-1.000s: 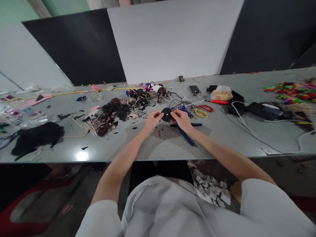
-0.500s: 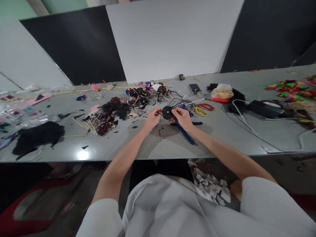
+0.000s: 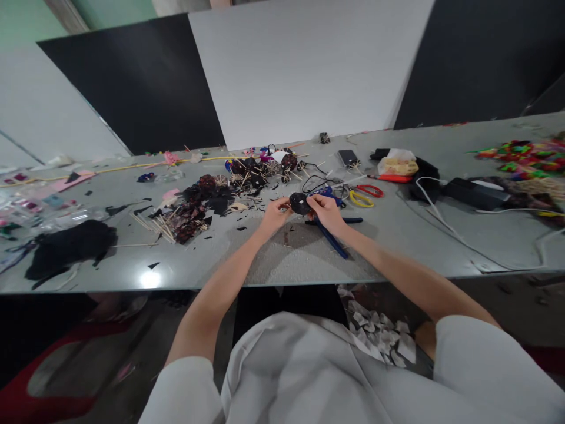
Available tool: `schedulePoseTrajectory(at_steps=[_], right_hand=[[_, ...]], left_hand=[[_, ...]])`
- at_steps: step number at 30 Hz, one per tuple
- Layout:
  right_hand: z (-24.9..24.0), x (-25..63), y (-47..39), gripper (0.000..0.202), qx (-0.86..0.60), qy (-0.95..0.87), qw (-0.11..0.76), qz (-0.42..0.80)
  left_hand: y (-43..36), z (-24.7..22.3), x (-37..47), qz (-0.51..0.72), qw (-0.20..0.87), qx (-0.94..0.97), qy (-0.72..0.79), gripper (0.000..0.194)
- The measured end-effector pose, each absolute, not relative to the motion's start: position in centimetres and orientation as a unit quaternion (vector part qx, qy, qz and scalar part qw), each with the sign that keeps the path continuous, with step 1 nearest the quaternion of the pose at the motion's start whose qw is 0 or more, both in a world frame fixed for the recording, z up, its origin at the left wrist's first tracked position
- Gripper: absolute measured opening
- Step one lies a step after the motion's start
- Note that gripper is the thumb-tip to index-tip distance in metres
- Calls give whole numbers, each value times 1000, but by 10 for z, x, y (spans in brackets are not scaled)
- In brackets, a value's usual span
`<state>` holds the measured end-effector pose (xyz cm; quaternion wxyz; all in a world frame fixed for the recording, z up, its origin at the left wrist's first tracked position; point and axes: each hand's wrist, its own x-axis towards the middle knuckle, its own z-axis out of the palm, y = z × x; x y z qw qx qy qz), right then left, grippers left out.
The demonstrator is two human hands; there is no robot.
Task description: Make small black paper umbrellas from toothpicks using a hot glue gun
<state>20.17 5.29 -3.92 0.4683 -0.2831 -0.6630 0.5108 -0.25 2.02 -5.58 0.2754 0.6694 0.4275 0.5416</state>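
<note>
Between my hands, above the table, is a round black piece of fabric (image 3: 299, 204) with a small pale spot near its middle. My left hand (image 3: 276, 213) pinches its left edge, and my right hand (image 3: 325, 211) grips the right edge with thumb and fingers. What lies behind the piece is hidden. Dark blue-handled pliers (image 3: 332, 240) lie under and beside my right hand. Just beyond it are a blue tool (image 3: 326, 193), and a pair of pliers with red and yellow handles (image 3: 362, 197).
Left of my hands lie black scraps (image 3: 218, 201), thin wooden sticks (image 3: 163, 227) and several stick-studded dark balls (image 3: 253, 171). A phone (image 3: 348, 158) sits farther back. At right are a white cable (image 3: 445, 227) and colourful pieces (image 3: 527, 156). A black cloth (image 3: 73, 247) lies far left.
The round black piece has tilted between my fingers, so its face shows at a different angle. My left hand has shifted slightly to the right, closer around its edge.
</note>
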Motion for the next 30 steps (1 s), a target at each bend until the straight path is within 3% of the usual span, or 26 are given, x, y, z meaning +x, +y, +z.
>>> schedulePoseTrajectory(at_steps=[12,17,24,30], right_hand=[[-38,202,52,59,-300,-676,446,505],[-38,205,49,57,-316,-723,435,433],[-43,208,49,45,-316,-731,492,353],[-38,212,42,36,-294,-800,464,241]], left_hand=[[13,-48,1,534,301,657,439,30],[9,-42,1,544,291,638,461,35],[10,-42,0,561,273,620,476,32],[14,-47,1,584,257,586,500,28]])
